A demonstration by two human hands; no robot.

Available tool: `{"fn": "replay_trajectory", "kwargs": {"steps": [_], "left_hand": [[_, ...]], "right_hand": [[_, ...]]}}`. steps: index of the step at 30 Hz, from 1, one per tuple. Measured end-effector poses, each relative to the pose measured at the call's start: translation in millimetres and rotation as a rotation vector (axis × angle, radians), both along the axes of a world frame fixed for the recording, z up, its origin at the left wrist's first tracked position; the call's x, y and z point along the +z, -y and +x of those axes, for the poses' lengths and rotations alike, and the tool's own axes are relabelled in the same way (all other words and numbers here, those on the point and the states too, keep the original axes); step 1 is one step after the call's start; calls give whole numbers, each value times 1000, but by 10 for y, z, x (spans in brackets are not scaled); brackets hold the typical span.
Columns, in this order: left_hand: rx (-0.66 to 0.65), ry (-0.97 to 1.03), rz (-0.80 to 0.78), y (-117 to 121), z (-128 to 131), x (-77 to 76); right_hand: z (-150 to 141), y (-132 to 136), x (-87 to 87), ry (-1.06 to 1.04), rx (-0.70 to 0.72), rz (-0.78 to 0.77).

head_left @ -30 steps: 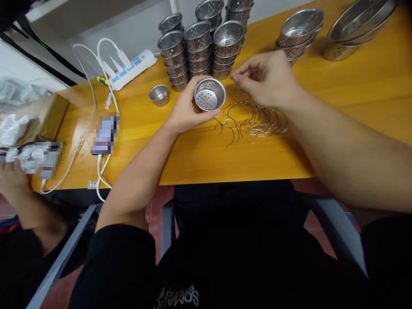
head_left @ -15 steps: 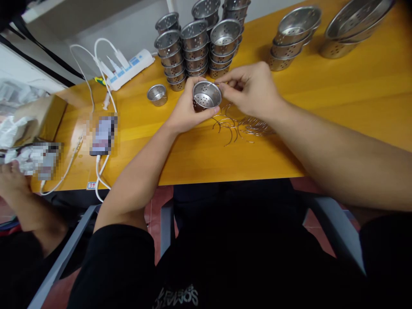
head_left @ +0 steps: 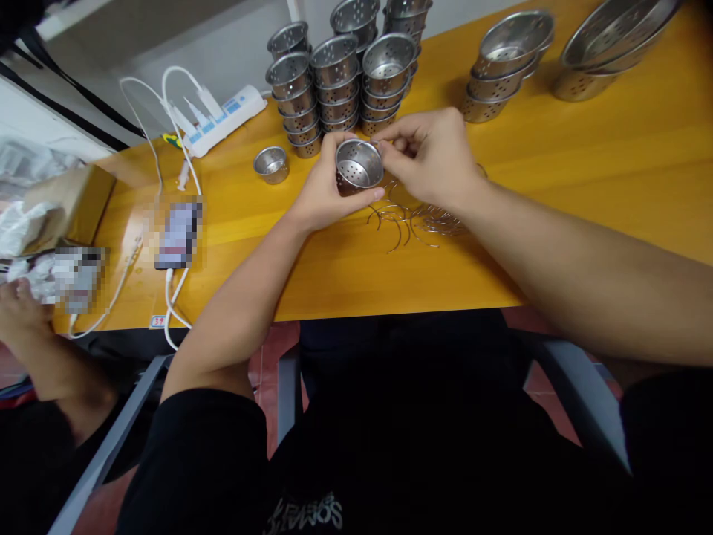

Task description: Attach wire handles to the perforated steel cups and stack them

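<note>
My left hand (head_left: 321,187) is wrapped around a small perforated metal cup (head_left: 359,169), its mouth tilted up toward me. Thumb and fingers grip the cup's outside. At the cup's right rim, my right hand (head_left: 431,156) pinches a thin metal wire (head_left: 368,142), mostly hidden by the fingertips. Curved loose wires (head_left: 437,220) lie in a tangled pile on the table just below my right hand. One more small metal cup (head_left: 272,164) stands by itself to the left of my left hand.
Tall stacks of perforated cups (head_left: 337,82) rise behind my hands. Wider stacked cups (head_left: 495,78) and large tilted bowls (head_left: 610,56) stand at right. On the left are a power strip (head_left: 226,119), a phone (head_left: 179,234) with cables, and another person's hand (head_left: 22,308).
The wire, which reached visibly over the cup's opening, now shows mainly along the rim near my right fingertips. Both hands stay almost in place; the cup has turned slightly.
</note>
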State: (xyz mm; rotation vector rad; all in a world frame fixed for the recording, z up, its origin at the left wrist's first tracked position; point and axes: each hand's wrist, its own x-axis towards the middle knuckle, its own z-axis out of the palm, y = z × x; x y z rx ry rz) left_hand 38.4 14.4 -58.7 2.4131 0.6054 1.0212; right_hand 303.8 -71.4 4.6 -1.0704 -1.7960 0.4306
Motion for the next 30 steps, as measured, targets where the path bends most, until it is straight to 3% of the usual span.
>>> {"fn": "replay_trajectory", "kwargs": {"steps": [12,16,21,25,30], "left_hand": [[69,21,-33,111,132,38],[45,30,-96,128,88,81],[-83,42,-269,73,-52,106],[-152,68,-233,62,-78,119],[-75,32,-111,133,-21,152]], "right_hand": [[-131,83,40,-69,-12,-51],[-77,72,87,-156,134,-10],[108,107,182,-184,423,-235],[119,99,189,-213,472,-283],[75,71,172,-260,463,-312]]}}
